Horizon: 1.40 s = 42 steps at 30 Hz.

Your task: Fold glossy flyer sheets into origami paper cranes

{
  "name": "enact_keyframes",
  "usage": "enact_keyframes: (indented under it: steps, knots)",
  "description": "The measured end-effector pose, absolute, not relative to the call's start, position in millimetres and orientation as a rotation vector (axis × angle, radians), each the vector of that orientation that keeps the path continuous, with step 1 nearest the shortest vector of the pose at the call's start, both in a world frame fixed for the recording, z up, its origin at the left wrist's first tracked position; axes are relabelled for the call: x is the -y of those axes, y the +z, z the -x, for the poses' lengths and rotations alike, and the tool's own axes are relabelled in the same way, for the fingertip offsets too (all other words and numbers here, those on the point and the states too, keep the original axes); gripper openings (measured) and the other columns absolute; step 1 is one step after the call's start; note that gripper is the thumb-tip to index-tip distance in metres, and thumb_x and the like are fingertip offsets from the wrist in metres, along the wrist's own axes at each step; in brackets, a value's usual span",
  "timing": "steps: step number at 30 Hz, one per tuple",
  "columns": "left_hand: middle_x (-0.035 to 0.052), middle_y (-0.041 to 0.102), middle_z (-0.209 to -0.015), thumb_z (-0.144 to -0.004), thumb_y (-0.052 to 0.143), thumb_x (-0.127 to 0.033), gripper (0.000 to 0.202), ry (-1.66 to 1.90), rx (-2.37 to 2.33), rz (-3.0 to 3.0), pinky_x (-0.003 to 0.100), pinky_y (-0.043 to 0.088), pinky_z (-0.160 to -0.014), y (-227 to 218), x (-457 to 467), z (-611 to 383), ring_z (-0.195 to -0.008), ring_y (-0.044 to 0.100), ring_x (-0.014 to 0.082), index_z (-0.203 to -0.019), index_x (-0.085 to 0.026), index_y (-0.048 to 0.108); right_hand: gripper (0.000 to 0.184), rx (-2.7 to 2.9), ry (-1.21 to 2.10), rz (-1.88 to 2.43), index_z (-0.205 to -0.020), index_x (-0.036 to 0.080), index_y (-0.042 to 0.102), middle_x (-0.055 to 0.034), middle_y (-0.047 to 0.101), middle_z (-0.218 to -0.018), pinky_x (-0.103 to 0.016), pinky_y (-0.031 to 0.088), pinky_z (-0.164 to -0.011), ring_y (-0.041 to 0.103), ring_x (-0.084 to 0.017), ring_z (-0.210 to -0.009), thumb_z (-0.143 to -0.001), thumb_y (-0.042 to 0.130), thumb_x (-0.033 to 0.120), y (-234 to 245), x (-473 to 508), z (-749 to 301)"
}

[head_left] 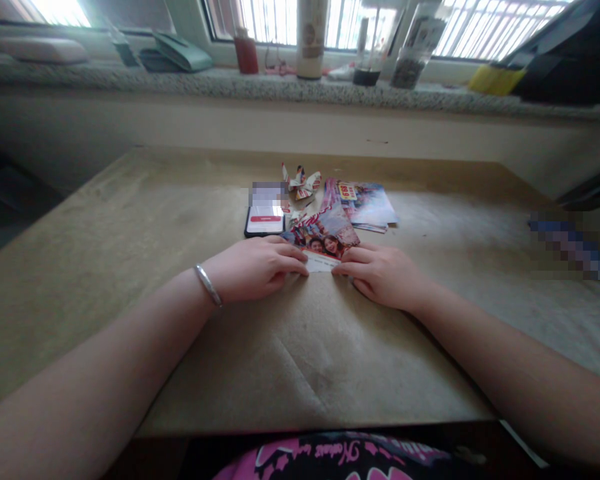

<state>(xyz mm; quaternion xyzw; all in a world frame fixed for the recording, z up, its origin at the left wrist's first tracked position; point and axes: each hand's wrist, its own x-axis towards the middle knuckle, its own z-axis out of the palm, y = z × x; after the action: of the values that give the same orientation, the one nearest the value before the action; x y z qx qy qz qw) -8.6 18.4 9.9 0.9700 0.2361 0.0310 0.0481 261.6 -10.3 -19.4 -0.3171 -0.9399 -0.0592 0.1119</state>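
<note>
A colourful printed paper sheet (327,227) lies on the table in front of me, with a white strip folded up along its near edge. My left hand (263,267) grips that sheet at the left end of the strip, fingertips pressed together on it. At the right end, my right hand (383,270) has its fingers and thumb closed on the same edge. Just beyond the left fingers lies a phone (265,220) with a lit screen. A folded paper figure (304,183) with pointed flaps stands behind the sheet.
To the right behind the sheet is a small stack of printed leaflets (373,202). Along the granite windowsill (180,83) stand bottles, a red container (247,53) and a pale green folded case (183,52). A blurred-out item (575,247) lies at the table's right side.
</note>
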Motion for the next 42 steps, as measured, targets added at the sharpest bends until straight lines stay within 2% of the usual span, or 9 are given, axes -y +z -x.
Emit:
enact_keyframes:
  steps: [18, 27, 31, 35, 38, 42]
  knots:
    - [-0.0006, 0.067, -0.12, -0.08, 0.049, -0.009, 0.037, 0.106, -0.647, -2.858, 0.028, 0.048, -0.099, 12, -27, 20, -0.109, 0.062, 0.0152, -0.102, -0.026, 0.073, 0.032, 2.742, -0.114, 0.913, -0.107, 0.022, 0.068, -0.0073, 0.066, -0.1, -0.031, 0.046, -0.075, 0.058, -0.02, -0.094, -0.086, 0.046, 0.013, -21, 9, -264]
    - [-0.002, 0.067, -0.12, -0.08, 0.049, -0.008, 0.037, 0.057, -0.646, -2.787, 0.024, 0.043, -0.103, 12, -31, 24, -0.114, 0.06, 0.0124, -0.103, -0.025, 0.072, 0.029, 2.728, -0.144, 0.888, -0.103, 0.02, 0.068, -0.0071, 0.067, -0.098, -0.03, 0.045, -0.073, 0.057, -0.02, -0.091, -0.087, 0.045, 0.014, -22, 9, -264]
    - [-0.0001, 0.067, -0.116, -0.08, 0.047, -0.011, 0.031, 0.04, -0.704, -2.767, 0.025, 0.045, -0.098, 17, -27, 22, -0.107, 0.062, 0.014, -0.097, -0.022, 0.071, 0.027, 2.74, -0.132, 0.884, -0.102, 0.019, 0.068, -0.0078, 0.066, -0.101, -0.031, 0.045, -0.076, 0.056, -0.02, -0.093, -0.085, 0.048, 0.015, -23, 8, -261]
    - [0.0046, 0.066, -0.109, -0.086, 0.046, -0.021, 0.033, 0.027, -0.79, -2.849, 0.029, 0.048, -0.088, 19, -20, 15, -0.097, 0.061, 0.0177, -0.113, -0.023, 0.065, 0.035, 2.774, -0.163, 0.89, -0.119, 0.024, 0.063, -0.008, 0.063, -0.103, -0.032, 0.044, -0.078, 0.054, -0.021, -0.096, -0.089, 0.046, 0.019, -23, 8, -255]
    - [0.0049, 0.062, -0.108, -0.087, 0.048, -0.023, 0.043, 0.022, -0.696, -2.968, 0.033, 0.046, -0.09, 16, -17, 9, -0.099, 0.056, 0.0199, -0.129, -0.032, 0.056, 0.038, 2.803, -0.176, 0.923, -0.126, 0.029, 0.059, -0.0083, 0.061, -0.105, -0.034, 0.044, -0.077, 0.053, -0.022, -0.094, -0.091, 0.045, 0.022, -22, 9, -249]
    - [0.0069, 0.059, -0.105, -0.088, 0.048, -0.026, 0.041, 0.064, -0.743, -3.037, 0.036, 0.046, -0.09, 9, -15, 5, -0.098, 0.054, 0.0213, -0.128, -0.032, 0.057, 0.039, 2.818, -0.161, 0.974, -0.124, 0.028, 0.059, -0.0089, 0.06, -0.107, -0.035, 0.043, -0.078, 0.053, -0.022, -0.095, -0.09, 0.045, 0.02, -18, 11, -243]
